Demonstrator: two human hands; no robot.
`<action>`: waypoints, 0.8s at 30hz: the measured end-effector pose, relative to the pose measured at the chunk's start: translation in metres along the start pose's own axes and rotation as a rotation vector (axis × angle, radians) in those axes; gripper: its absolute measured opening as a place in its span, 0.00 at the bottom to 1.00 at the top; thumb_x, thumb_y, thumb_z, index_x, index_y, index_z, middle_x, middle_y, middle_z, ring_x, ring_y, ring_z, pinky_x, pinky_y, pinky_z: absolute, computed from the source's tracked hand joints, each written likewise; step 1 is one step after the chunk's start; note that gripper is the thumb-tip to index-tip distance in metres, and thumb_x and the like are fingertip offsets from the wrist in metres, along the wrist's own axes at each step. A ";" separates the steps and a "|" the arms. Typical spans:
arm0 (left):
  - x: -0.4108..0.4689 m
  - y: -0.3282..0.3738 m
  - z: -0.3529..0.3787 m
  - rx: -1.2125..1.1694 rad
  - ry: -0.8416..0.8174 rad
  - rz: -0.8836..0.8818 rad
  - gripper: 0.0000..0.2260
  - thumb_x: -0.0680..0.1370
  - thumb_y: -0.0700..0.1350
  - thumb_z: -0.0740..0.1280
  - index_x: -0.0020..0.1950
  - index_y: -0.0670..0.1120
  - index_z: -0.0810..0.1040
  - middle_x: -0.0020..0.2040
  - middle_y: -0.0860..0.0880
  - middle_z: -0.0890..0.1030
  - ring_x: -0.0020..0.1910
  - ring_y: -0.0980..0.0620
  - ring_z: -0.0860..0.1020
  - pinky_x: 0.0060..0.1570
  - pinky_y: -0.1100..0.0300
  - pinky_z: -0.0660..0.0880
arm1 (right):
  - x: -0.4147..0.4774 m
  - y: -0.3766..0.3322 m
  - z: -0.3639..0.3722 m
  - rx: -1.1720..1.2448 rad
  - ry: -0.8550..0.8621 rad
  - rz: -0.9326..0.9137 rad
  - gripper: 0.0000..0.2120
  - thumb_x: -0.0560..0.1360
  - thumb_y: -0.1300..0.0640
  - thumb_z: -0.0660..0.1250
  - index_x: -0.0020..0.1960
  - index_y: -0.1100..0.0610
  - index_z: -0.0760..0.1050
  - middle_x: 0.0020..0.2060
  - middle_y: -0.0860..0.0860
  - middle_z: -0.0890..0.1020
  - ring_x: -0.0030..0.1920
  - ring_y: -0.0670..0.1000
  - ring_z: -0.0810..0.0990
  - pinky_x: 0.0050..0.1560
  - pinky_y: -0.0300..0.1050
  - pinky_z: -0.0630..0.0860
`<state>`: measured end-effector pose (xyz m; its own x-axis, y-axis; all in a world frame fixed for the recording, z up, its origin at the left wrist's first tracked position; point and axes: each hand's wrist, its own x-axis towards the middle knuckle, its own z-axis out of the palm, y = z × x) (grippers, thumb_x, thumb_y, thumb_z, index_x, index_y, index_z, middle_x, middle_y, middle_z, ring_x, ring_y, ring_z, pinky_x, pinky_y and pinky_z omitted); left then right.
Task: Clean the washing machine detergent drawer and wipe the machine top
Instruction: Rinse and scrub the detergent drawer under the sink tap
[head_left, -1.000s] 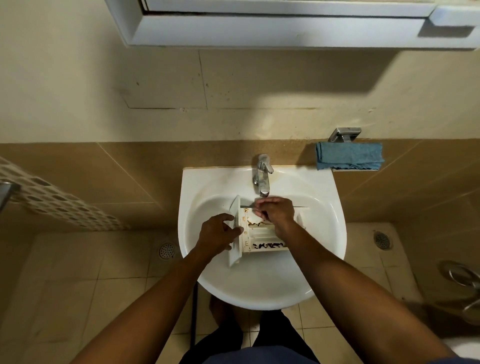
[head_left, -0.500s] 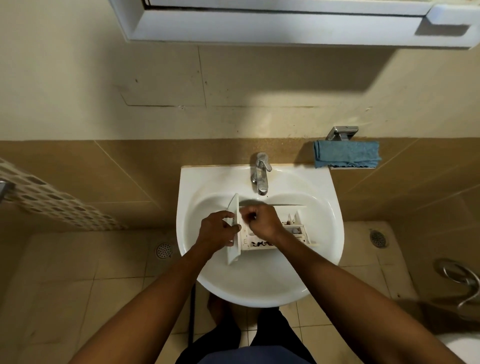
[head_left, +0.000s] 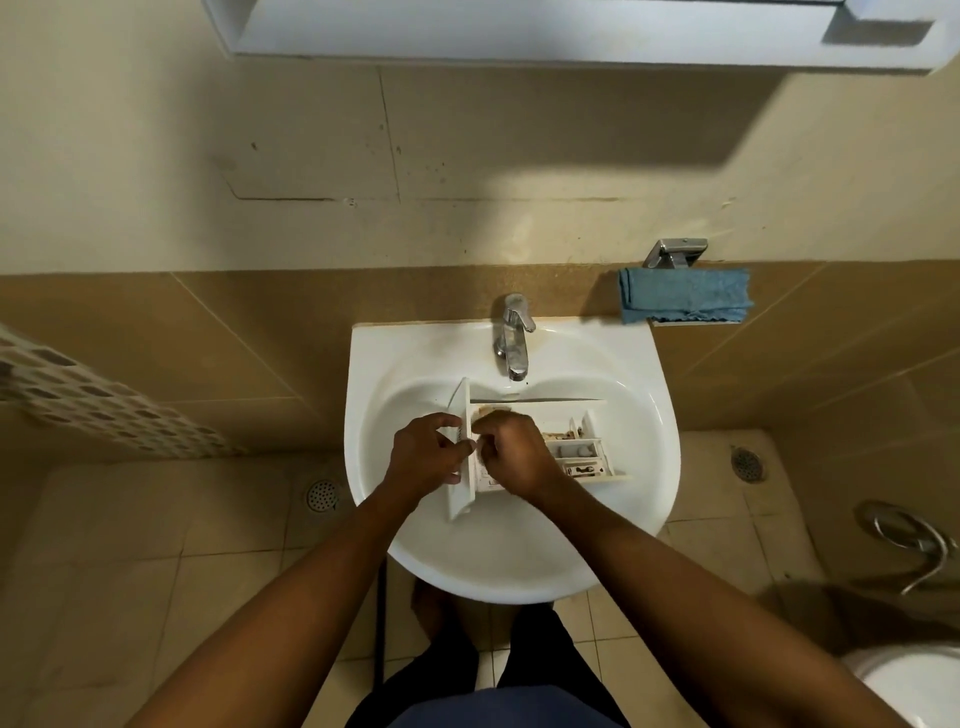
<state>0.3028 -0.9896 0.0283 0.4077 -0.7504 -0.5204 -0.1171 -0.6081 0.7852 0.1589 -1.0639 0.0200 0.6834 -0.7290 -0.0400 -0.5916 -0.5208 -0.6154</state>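
A white detergent drawer (head_left: 576, 452) lies in the white sink (head_left: 519, 577), its compartments stained with brown residue. My left hand (head_left: 426, 457) grips the drawer's front panel (head_left: 460, 501) at the drawer's left end. My right hand (head_left: 514, 452) is curled down into the compartment just behind that panel, knuckles up. Whether its fingers hold anything is hidden. The faucet (head_left: 511, 338) stands above the drawer, and no water stream shows. A folded blue cloth (head_left: 683, 296) lies on a small wall shelf to the right of the sink.
A mirror cabinet (head_left: 519, 31) overhangs the wall above. Tiled floor with two drains (head_left: 322, 493) (head_left: 748, 462) surrounds the sink. A toilet (head_left: 914, 680) sits at the lower right, with a metal hose ring (head_left: 914, 540) on the wall nearby.
My right hand has slid left along the drawer from the middle compartments to just behind the front panel, uncovering the right compartments. My left hand keeps its grip.
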 end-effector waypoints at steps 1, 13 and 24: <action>0.000 0.001 0.000 -0.004 0.000 -0.003 0.16 0.74 0.42 0.78 0.61 0.47 0.82 0.38 0.45 0.85 0.34 0.47 0.86 0.39 0.51 0.85 | 0.002 -0.002 0.001 -0.006 -0.015 -0.003 0.10 0.68 0.71 0.65 0.45 0.64 0.83 0.40 0.60 0.85 0.42 0.61 0.83 0.47 0.45 0.77; -0.001 0.001 -0.001 -0.005 -0.011 -0.002 0.17 0.73 0.42 0.77 0.61 0.47 0.82 0.37 0.46 0.85 0.33 0.48 0.86 0.38 0.53 0.85 | -0.003 0.014 0.006 0.023 0.034 -0.025 0.13 0.68 0.71 0.71 0.45 0.57 0.88 0.43 0.52 0.88 0.42 0.51 0.86 0.46 0.37 0.79; 0.002 -0.002 -0.002 -0.017 -0.019 -0.008 0.18 0.73 0.43 0.78 0.62 0.48 0.82 0.39 0.45 0.85 0.34 0.49 0.86 0.37 0.53 0.85 | -0.036 0.020 0.000 -0.005 -0.028 -0.205 0.09 0.69 0.70 0.74 0.42 0.59 0.88 0.41 0.52 0.88 0.40 0.50 0.86 0.47 0.35 0.78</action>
<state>0.3055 -0.9894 0.0256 0.3908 -0.7505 -0.5329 -0.0987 -0.6098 0.7864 0.1224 -1.0482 0.0088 0.8014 -0.5948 0.0636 -0.4409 -0.6592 -0.6092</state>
